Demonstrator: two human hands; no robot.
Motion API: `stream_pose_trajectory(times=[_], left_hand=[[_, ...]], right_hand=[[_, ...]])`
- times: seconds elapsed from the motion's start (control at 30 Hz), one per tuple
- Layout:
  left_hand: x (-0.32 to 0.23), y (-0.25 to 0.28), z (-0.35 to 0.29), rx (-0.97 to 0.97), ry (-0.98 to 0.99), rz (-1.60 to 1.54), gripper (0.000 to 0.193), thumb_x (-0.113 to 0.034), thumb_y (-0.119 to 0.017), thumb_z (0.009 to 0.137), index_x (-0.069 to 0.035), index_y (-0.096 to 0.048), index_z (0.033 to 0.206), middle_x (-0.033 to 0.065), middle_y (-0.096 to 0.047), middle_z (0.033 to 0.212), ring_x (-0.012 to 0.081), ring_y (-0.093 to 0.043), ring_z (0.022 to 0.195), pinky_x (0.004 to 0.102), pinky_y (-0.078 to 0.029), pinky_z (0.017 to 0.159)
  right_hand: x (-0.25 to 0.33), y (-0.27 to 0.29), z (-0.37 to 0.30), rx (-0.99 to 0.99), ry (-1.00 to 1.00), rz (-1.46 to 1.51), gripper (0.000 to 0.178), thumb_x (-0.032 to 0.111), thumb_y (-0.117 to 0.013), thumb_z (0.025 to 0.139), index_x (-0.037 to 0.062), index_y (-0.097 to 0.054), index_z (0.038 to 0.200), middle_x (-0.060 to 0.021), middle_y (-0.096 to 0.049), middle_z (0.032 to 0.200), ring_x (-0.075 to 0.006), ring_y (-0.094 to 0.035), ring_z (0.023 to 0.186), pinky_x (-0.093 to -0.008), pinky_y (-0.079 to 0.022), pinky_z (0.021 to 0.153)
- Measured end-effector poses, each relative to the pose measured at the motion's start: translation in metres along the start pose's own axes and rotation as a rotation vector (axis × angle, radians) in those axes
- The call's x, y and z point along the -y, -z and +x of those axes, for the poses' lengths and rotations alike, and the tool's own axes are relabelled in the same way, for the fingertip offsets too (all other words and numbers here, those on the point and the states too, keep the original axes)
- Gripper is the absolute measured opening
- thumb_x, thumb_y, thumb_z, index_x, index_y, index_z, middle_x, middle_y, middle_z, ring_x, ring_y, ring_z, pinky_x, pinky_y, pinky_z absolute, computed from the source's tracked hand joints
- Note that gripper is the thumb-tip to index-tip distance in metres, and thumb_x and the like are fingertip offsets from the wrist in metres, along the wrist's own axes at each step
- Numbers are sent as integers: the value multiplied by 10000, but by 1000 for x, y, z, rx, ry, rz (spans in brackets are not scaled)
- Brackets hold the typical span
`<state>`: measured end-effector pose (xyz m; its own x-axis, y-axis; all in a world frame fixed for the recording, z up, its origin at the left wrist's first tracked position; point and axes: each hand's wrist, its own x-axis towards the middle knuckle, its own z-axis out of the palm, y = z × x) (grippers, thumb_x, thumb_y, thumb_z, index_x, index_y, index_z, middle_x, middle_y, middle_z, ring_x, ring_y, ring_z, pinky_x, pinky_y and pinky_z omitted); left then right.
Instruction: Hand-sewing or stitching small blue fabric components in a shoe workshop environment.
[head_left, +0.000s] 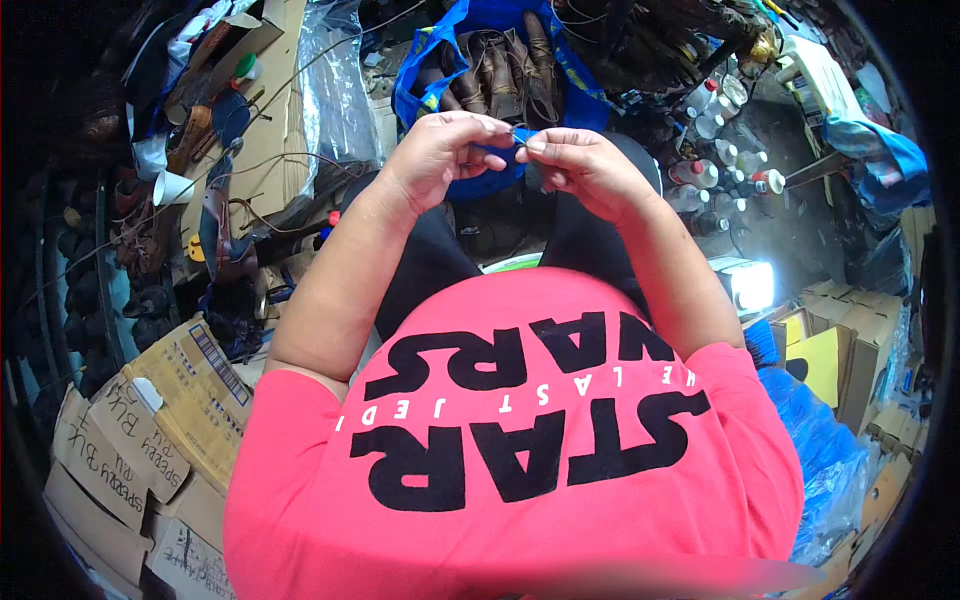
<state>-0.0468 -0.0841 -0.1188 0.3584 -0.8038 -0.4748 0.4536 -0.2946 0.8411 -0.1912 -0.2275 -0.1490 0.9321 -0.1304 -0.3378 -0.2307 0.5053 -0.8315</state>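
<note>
My left hand [440, 160] and my right hand [588, 168] are raised in front of my body, fingertips almost meeting. Thumb and forefinger are pinched on both. Between them is a small, thin dark strand-like piece [518, 138], too fine to make out; its ends run into both pinches. Just beyond the hands stands a blue bag [418, 75] with its mouth spread. Brown leather shoes [500, 80] lie inside it. My dark-clad legs [425, 265] are below the hands.
On the left lie flat cardboard [285, 130], a white cup [172, 188] and a long thin cord [260, 112]. Several bottles [690, 172] stand at the right, near a bright lamp [752, 287]. Cardboard boxes [150, 430] and blue plastic [815, 430] flank me.
</note>
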Motion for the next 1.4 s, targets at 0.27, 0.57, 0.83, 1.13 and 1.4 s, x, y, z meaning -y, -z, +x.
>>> stream_pose_trajectory(times=[0.27, 0.57, 0.83, 1.13, 1.4], left_hand=[[19, -1, 2, -111, -68, -98, 228, -138, -622, 774, -78, -625, 993, 16, -628, 898, 97, -587, 749, 246, -422, 696], [23, -8, 5, -178, -142, -61, 151, -129, -653, 776, -73, -645, 915, -3, -631, 780, 65, -558, 708, 219, -387, 646], [25, -7, 8, -175, -161, -80, 128, -134, -649, 782, -75, -647, 895, 5, -630, 783, 77, -558, 724, 226, -389, 648], [27, -8, 12, -171, -188, -106, 109, -134, -644, 787, -80, -640, 882, 14, -623, 769, 86, -553, 723, 235, -382, 665], [24, -3, 15, -125, -206, -27, 86, -117, -644, 771, -83, -625, 848, 8, -620, 766, 84, -555, 725, 235, -371, 678]], right_hand=[[-3, -1, 2, 33, -10, 159, 177, 184, -565, 856, 17, -604, 897, 39, -513, 663, -35, -398, 530, -205, -374, 562], [-5, -7, 6, -55, 51, 66, 181, 204, -568, 856, 31, -610, 885, 44, -516, 646, -38, -410, 534, -195, -357, 541], [-7, -7, 7, -55, 132, -96, 174, 224, -571, 855, 58, -614, 879, 50, -519, 649, -31, -411, 540, -173, -313, 500], [-7, -9, 6, -52, 175, -118, 184, 232, -568, 856, 53, -607, 875, 52, -495, 638, -27, -413, 546, -170, -310, 501], [-4, -9, 4, -63, 174, -175, 196, 245, -584, 850, 53, -619, 862, 43, -512, 637, -30, -432, 539, -181, -330, 480]])
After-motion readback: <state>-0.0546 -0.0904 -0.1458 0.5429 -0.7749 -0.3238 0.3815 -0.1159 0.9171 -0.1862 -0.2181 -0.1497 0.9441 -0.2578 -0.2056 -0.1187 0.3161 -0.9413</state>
